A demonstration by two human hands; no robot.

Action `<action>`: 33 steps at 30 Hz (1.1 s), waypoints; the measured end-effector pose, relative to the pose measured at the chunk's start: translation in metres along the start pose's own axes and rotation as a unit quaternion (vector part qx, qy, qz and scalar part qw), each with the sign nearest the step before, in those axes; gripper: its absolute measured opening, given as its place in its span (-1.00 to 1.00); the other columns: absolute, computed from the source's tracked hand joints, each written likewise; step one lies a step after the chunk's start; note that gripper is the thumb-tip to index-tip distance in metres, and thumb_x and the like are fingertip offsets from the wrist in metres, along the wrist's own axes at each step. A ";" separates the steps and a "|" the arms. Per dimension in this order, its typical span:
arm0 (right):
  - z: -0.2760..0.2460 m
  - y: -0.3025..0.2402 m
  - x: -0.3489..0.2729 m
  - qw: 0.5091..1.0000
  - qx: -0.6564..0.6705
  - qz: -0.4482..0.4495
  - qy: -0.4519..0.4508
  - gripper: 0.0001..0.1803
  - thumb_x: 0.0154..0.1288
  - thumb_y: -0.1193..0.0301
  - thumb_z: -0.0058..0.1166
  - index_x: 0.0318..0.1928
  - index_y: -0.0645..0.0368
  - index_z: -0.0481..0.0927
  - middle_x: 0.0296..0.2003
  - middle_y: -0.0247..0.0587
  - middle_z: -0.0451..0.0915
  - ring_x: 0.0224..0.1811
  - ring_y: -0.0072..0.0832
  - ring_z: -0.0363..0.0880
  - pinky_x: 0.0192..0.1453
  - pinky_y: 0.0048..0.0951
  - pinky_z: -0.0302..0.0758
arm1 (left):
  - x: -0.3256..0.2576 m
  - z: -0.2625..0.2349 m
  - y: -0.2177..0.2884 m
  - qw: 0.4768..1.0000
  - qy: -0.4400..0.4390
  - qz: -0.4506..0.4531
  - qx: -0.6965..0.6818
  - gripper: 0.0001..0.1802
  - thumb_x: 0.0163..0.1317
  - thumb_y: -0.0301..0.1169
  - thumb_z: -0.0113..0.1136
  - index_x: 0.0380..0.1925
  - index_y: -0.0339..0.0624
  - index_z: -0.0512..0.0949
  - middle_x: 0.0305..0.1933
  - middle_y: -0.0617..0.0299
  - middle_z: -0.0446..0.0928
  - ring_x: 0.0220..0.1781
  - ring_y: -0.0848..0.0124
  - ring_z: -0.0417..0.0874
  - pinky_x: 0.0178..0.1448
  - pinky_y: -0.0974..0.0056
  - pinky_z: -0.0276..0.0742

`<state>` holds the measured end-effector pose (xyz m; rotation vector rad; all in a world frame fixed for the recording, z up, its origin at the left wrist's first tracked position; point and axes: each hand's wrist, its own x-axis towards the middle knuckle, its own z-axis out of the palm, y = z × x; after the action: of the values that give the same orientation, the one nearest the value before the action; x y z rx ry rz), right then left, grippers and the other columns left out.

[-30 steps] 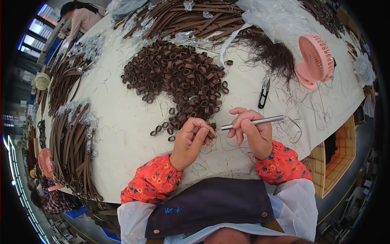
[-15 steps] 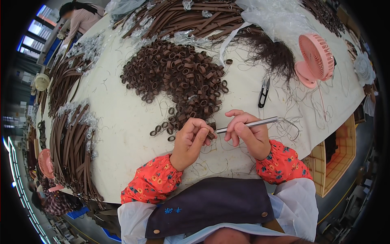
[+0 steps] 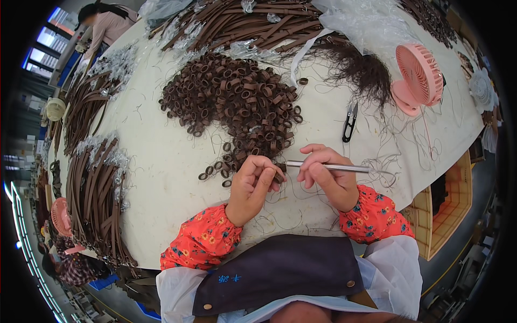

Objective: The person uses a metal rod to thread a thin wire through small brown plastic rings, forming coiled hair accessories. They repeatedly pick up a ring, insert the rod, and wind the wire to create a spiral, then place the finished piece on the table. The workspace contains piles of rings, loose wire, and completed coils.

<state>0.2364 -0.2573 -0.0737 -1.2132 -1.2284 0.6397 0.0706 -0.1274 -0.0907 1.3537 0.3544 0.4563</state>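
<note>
Between the thumb and fingers of my left hand (image 3: 251,185) is a small brown leather loop (image 3: 279,176), partly covered by the fingertips. My right hand (image 3: 335,180) grips a slim silver pen-shaped tool (image 3: 349,168) with a cord trailing from its rear end. The tool lies nearly level, its tip pointing left just above the held loop and apart from it. Directly beyond my left hand spreads a large heap of similar brown loops (image 3: 231,97), with several stray ones at its near edge. Black-handled thread snips (image 3: 350,125) lie beyond my right hand.
A pink fan (image 3: 417,78) stands at the right, near a tangle of dark threads (image 3: 358,67). Brown straps (image 3: 253,27) with plastic wrap lie at the back and more straps (image 3: 97,199) at the left. A wooden crate (image 3: 449,207) stands below the table's right edge.
The tool's tip has risen away from the loop while its rear end has dropped, so it now lies almost level. My left hand has barely moved.
</note>
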 end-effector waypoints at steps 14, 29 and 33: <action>0.010 -0.005 0.006 0.958 0.208 0.187 0.063 -0.62 0.17 0.57 0.24 -0.03 0.16 0.41 -0.23 -0.36 0.50 -0.23 -0.67 0.46 -0.10 -0.59 0.46 | 0.005 -0.004 0.004 0.928 0.021 0.213 0.306 -0.87 0.14 -0.57 0.25 -0.30 -0.16 0.59 -0.14 0.17 0.64 -0.23 0.37 0.58 -0.08 0.29 0.45; 0.015 -0.004 0.005 0.948 0.239 0.201 0.059 -0.64 0.17 0.59 0.25 -0.07 0.15 0.41 -0.21 -0.34 0.52 -0.17 -0.66 0.52 -0.04 -0.60 0.50 | 0.002 0.001 0.005 0.999 -0.016 0.032 -0.007 -0.80 0.25 -0.54 0.21 -0.13 -0.27 0.51 -0.13 0.28 0.44 -0.24 0.60 0.47 -0.12 0.45 0.40; 0.015 -0.002 0.003 0.956 0.221 0.188 0.046 -0.66 0.25 0.56 0.16 0.02 0.18 0.41 -0.17 -0.28 0.55 -0.11 -0.61 0.54 0.01 -0.55 0.51 | 0.004 -0.008 0.001 0.999 -0.030 0.001 -0.034 -0.87 0.27 -0.54 0.19 -0.18 -0.21 0.52 -0.11 0.30 0.47 -0.24 0.62 0.48 -0.17 0.47 0.40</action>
<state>0.2233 -0.2500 -0.0725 -1.0833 -0.7214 1.0644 0.0701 -0.1183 -0.0916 1.2996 0.2855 0.4254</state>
